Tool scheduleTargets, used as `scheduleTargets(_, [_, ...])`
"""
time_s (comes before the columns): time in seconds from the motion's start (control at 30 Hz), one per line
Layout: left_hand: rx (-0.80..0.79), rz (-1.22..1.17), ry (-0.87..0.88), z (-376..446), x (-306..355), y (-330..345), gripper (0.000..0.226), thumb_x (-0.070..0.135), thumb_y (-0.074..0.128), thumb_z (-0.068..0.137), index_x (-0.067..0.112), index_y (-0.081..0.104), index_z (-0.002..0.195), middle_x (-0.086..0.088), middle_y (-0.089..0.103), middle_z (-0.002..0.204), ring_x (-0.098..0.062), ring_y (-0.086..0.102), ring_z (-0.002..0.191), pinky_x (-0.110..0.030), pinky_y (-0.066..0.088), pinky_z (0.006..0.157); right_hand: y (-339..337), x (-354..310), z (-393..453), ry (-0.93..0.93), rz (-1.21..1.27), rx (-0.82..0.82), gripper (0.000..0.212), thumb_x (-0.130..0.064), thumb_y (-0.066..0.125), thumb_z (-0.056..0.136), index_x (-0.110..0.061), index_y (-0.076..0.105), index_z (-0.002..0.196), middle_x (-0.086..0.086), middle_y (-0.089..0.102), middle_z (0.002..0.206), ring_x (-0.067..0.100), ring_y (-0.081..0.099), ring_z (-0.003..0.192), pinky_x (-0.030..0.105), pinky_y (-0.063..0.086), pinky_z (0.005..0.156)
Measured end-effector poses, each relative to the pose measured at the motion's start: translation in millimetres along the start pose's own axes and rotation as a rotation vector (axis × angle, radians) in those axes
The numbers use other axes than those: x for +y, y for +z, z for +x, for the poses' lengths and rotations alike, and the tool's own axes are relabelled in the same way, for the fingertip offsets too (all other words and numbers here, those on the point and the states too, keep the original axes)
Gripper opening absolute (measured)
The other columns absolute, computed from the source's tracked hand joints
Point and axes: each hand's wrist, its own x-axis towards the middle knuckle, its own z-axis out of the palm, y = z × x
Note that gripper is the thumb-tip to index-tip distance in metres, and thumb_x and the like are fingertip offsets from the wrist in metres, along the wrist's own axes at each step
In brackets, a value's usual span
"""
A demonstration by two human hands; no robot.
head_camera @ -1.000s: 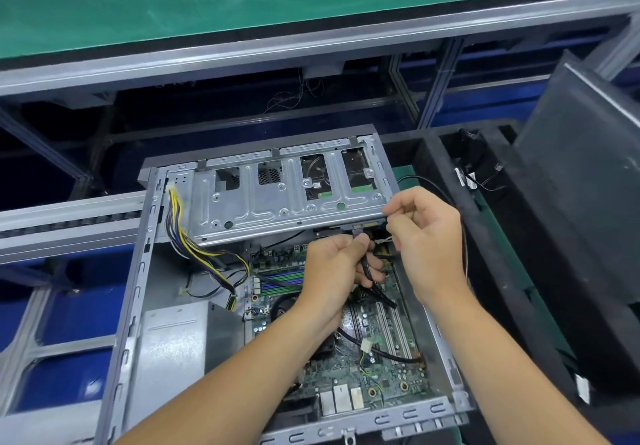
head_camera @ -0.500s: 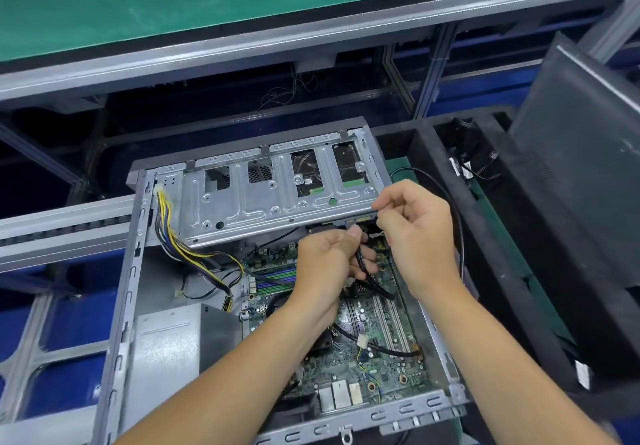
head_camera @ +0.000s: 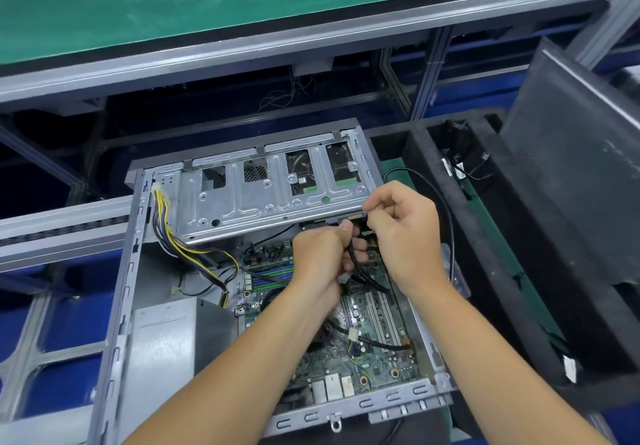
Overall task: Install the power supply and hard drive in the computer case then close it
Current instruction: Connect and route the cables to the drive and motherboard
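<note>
The case [head_camera: 114, 323] lies open on its side in the middle of the view, a grey steel shell with slotted rails along its near and left edges. Across its far end sits the drive cage [head_camera: 263, 199], a stamped silver plate with cut-out windows; through the right ones a drive's label and green board edge show. A bundle of yellow, black and purple wires [head_camera: 173, 237] runs down from the cage's left end toward the grey power supply [head_camera: 162, 344] in the near left corner. The green motherboard [head_camera: 374, 351] fills the right half, with white slots and gold-ringed screw holes. The left hand [head_camera: 322, 261] is curled around black cables [head_camera: 358, 266] just under the cage's near edge. The right hand [head_camera: 405, 226] pinches something small at the cage's right corner; what it is cannot be made out. A black side panel [head_camera: 571, 174] leans at the right.
</note>
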Motion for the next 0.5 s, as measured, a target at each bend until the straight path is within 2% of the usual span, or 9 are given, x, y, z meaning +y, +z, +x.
scheduleTargets(0.07, [-0.164, 0.163, -0.015, 3, 6, -16, 0.024, 0.022, 0.06, 0.092, 0.003, 0.065, 0.08, -0.012, 0.068, 0.063, -0.018, 0.062, 0.05, -0.019, 0.039, 0.04, 0, 1, 1, -0.003, -0.005, 0.009, 0.023, 0.007, 0.054, 0.076, -0.014, 0.062, 0.069, 0.023, 0.056, 0.068, 0.009, 0.042, 0.054, 0.015, 0.036, 0.05])
scheduleTargets(0.13, [-0.319, 0.465, 0.017, 6, 14, -40, 0.029, 0.031, 0.061, 0.092, 0.005, 0.066, 0.08, -0.011, 0.072, 0.071, -0.016, 0.066, 0.058, -0.018, 0.046, 0.047, 0, 1, 1, 0.001, 0.01, 0.013, 0.019, -0.002, 0.053, 0.074, -0.018, 0.062, 0.068, 0.02, 0.054, 0.065, 0.01, 0.042, 0.055, 0.017, 0.035, 0.05])
scheduleTargets(0.17, [-0.344, 0.634, 0.061, 7, 17, -53, 0.026, 0.031, 0.062, 0.091, 0.007, 0.066, 0.08, -0.008, 0.073, 0.074, -0.012, 0.066, 0.061, -0.018, 0.047, 0.051, -1, 1, 1, 0.005, 0.017, 0.013, 0.02, -0.003, 0.053, 0.073, -0.019, 0.062, 0.068, 0.016, 0.052, 0.062, 0.009, 0.041, 0.054, 0.017, 0.035, 0.049])
scheduleTargets(0.23, [-0.212, 0.939, 0.216, 13, 19, -71, 0.016, 0.025, 0.067, 0.088, 0.016, 0.066, 0.075, 0.002, 0.07, 0.071, -0.005, 0.061, 0.06, -0.016, 0.044, 0.056, -1, 2, 1, 0.01, 0.023, 0.014, 0.027, 0.003, 0.054, 0.076, -0.021, 0.061, 0.067, 0.006, 0.049, 0.059, 0.008, 0.039, 0.052, 0.015, 0.034, 0.049])
scheduleTargets(0.3, [-0.057, 1.127, 0.365, 18, 15, -77, 0.011, 0.021, 0.07, 0.084, 0.02, 0.065, 0.075, 0.007, 0.065, 0.073, -0.007, 0.059, 0.066, -0.018, 0.042, 0.061, -2, 3, 1, 0.01, 0.012, 0.015, 0.032, 0.008, 0.055, 0.078, -0.021, 0.061, 0.067, 0.003, 0.049, 0.06, 0.008, 0.038, 0.052, 0.015, 0.034, 0.048])
scheduleTargets(0.37, [-0.047, 1.241, 0.399, 21, 7, -72, 0.01, 0.025, 0.069, 0.085, 0.017, 0.065, 0.091, 0.002, 0.065, 0.088, -0.016, 0.06, 0.082, -0.025, 0.044, 0.07, -2, 3, 1, 0.009, 0.004, 0.011, 0.032, 0.008, 0.055, 0.079, -0.021, 0.061, 0.067, 0.002, 0.049, 0.06, 0.007, 0.038, 0.051, 0.014, 0.034, 0.048])
scheduleTargets(0.43, [-0.12, 1.347, 0.382, 27, -1, -66, 0.03, 0.028, 0.066, 0.087, 0.014, 0.062, 0.113, -0.005, 0.064, 0.11, -0.025, 0.059, 0.101, -0.031, 0.047, 0.082, -2, 4, 1, 0.006, 0.007, 0.002, 0.031, 0.008, 0.055, 0.08, -0.02, 0.061, 0.068, 0.003, 0.048, 0.059, 0.006, 0.036, 0.05, 0.014, 0.033, 0.047])
scheduleTargets(0.5, [-0.169, 1.41, 0.41, 33, -3, -62, 0.036, 0.028, 0.066, 0.087, 0.014, 0.06, 0.119, -0.009, 0.062, 0.118, -0.027, 0.058, 0.106, -0.034, 0.048, 0.087, -2, 4, 0, 0.003, 0.002, -0.003, 0.029, 0.008, 0.055, 0.08, -0.018, 0.062, 0.069, 0.006, 0.048, 0.06, 0.007, 0.036, 0.05, 0.014, 0.033, 0.046])
